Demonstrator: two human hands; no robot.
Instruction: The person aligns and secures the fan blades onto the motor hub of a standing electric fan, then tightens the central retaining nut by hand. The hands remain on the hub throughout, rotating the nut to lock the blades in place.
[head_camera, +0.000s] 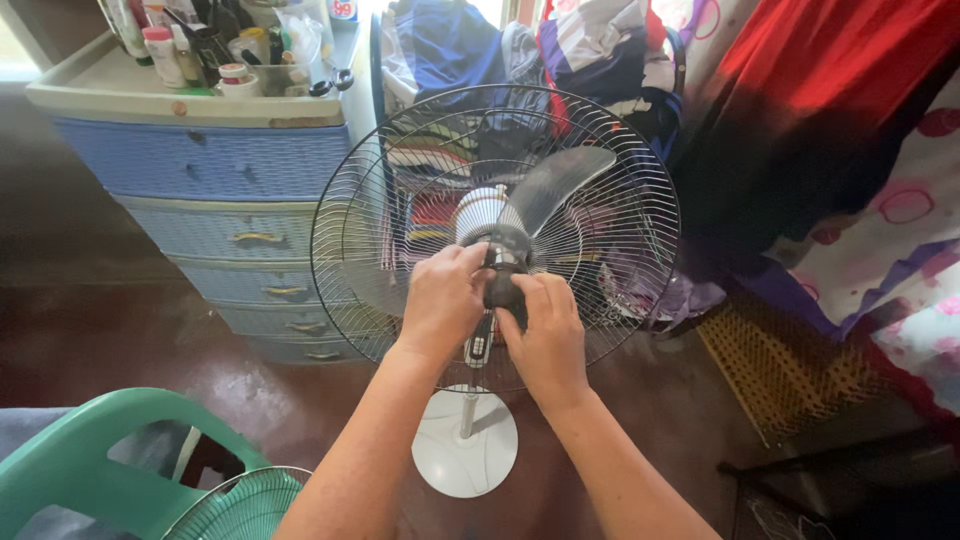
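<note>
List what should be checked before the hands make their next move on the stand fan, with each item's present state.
1. Left hand has a hold on the blade hub: ok.
2. Right hand is on the hub from the other side: ok.
3. Front guard is off the fan, so the blades can be reached: ok; a green grille lies at lower left.
4. Rear guard is seated on the motor: cannot tell.
5. Round base sits flat on the floor: ok.
6. Fan is unplugged: cannot tell, no cord shows.
</note>
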